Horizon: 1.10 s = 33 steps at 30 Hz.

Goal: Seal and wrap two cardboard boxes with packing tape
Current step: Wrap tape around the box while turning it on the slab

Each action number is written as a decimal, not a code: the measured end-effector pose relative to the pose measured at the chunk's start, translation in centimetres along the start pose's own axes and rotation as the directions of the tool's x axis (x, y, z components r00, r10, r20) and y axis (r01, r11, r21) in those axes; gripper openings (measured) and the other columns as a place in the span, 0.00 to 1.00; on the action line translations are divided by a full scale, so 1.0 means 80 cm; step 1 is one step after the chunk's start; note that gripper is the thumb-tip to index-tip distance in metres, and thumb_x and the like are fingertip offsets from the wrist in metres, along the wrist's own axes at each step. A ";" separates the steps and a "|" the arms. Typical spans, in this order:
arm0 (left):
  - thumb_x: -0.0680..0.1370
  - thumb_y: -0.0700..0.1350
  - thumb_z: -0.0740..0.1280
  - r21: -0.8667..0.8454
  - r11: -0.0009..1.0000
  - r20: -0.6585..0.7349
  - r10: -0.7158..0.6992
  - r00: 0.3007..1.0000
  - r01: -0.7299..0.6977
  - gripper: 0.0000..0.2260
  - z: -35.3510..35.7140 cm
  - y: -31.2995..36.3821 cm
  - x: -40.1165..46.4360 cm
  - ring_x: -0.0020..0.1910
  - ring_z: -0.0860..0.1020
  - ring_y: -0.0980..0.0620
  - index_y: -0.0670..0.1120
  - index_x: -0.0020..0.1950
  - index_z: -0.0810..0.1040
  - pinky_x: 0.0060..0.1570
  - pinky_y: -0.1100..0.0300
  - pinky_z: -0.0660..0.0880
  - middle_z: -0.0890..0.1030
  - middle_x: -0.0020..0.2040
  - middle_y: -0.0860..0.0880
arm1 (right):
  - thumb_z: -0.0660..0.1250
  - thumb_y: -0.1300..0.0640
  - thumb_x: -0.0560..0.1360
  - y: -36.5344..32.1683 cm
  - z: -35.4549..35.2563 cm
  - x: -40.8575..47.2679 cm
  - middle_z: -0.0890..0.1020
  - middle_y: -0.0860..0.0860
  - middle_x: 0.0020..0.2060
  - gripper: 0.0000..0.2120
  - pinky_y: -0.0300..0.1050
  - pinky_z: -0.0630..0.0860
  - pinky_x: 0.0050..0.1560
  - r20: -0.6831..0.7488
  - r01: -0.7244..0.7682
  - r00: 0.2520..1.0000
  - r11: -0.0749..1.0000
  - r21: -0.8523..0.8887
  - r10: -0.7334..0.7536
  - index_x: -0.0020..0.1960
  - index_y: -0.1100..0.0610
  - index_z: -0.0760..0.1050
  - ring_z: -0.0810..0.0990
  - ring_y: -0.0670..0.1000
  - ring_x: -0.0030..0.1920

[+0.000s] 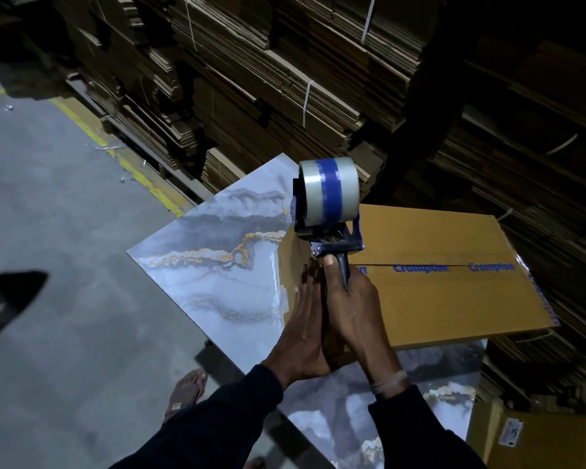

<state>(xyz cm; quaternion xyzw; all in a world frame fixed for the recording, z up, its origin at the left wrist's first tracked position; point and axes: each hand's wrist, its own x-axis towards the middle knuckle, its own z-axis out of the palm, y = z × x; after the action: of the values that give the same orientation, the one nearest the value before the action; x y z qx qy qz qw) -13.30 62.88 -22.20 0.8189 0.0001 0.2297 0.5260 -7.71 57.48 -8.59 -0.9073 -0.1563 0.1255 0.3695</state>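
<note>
The person is starting a strip of tape on the near end of a brown cardboard box [430,282], so the step in hand looks like sealing the top seam. The right hand [356,309] is wrapped tight around the dark handle of the tape gun [332,231], and its thumb points up the handle. The left hand [305,326] is flat with its fingers together, pressed against the near end of the box at about 9 o'clock from the right hand; it holds nothing. It seems to be pushing the loose end of tape down so it sticks. The next move, I think, calls for pulling the tape gun along the seam toward 3 o'clock, keeping it low and straight so the tape covers the crack. The left hand should keep the box from sliding. The box lies flat on a shiny blue and grey marble desk [217,258], at the desk's 3 o'clock side, and its far end hangs past the edge. It is long and flat, and the dark seam line runs down the middle with blue printed words along it. The far edge looks shiny, maybe from tape there. The roll [329,189] on the gun is big, clear with a blue band. Another brown box [535,438] sits low at 5 o'clock. Stacks of flat cardboard [268,79] fill the back at 12 o'clock
</note>
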 end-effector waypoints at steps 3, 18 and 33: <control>0.73 0.58 0.80 0.039 0.999 0.128 0.022 0.992 -0.027 0.59 -0.018 -0.015 -0.008 0.84 0.40 0.35 0.30 0.82 0.41 0.81 0.33 0.50 0.38 0.85 0.35 | 0.58 0.37 0.83 0.008 0.005 0.003 0.82 0.50 0.39 0.22 0.46 0.72 0.39 -0.025 -0.009 1.000 0.998 0.055 0.010 0.45 0.54 0.78 0.80 0.52 0.42; 0.89 0.45 0.60 -0.542 0.726 0.071 -0.460 0.885 0.422 0.14 -0.149 -0.096 0.226 0.63 0.82 0.47 0.40 0.67 0.81 0.68 0.42 0.76 0.85 0.62 0.43 | 0.56 0.31 0.80 0.008 0.009 0.001 0.87 0.43 0.49 0.25 0.47 0.79 0.54 -0.034 -0.089 0.995 0.991 0.100 0.093 0.58 0.46 0.83 0.83 0.43 0.52; 0.88 0.35 0.51 -0.507 0.712 0.244 -0.421 0.873 0.485 0.18 -0.109 -0.121 0.217 0.38 0.82 0.62 0.36 0.49 0.79 0.45 0.68 0.77 0.83 0.34 0.59 | 0.56 0.31 0.81 -0.003 0.006 -0.008 0.86 0.47 0.48 0.23 0.58 0.79 0.52 0.026 -0.104 0.995 0.982 0.159 0.101 0.63 0.42 0.79 0.84 0.52 0.50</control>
<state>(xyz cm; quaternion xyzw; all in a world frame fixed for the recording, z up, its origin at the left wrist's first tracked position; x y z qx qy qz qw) 1.28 78.87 -21.03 0.6168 0.1055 0.0377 0.7791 -8.52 57.75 -8.68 -0.8803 -0.1021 0.1645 0.4331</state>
